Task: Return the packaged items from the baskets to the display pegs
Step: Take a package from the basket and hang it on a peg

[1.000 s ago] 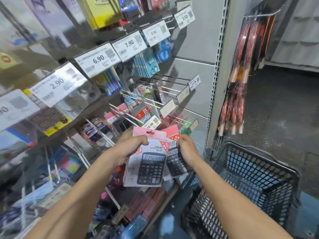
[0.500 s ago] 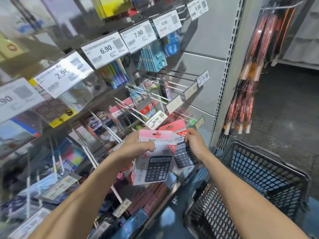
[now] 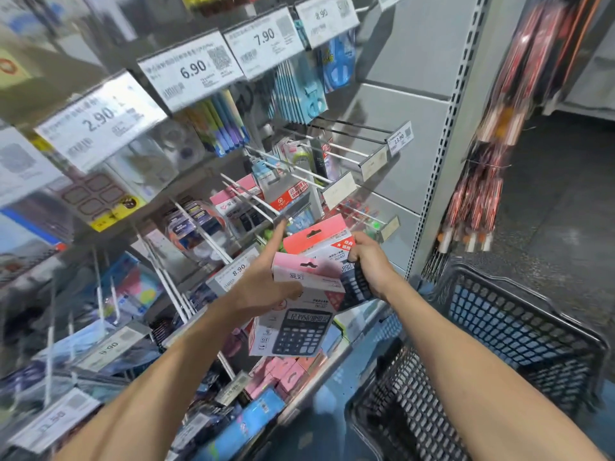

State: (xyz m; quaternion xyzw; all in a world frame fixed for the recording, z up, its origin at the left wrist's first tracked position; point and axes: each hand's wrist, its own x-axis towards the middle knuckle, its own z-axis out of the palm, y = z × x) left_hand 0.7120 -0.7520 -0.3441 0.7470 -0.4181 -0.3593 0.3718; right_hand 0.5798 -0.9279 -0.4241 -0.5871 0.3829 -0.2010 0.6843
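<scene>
- Head view: pinching pink calculator pack under thumb of left hand, forefinger stretched up toward tip of display peg.
- Gripping red calculator pack in right hand, just behind the pink one, below the pegs.
- Low at right, beside right forearm: black basket.

Grey back panel, dark floor

White price tags reading 2.90, 6.90 and 7.90 run in a rising row along the rack front. Right of them are a bare gray back panel and a slotted upright. Red-and-black bundles hang just beyond it, above a dark speckled floor.
</scene>
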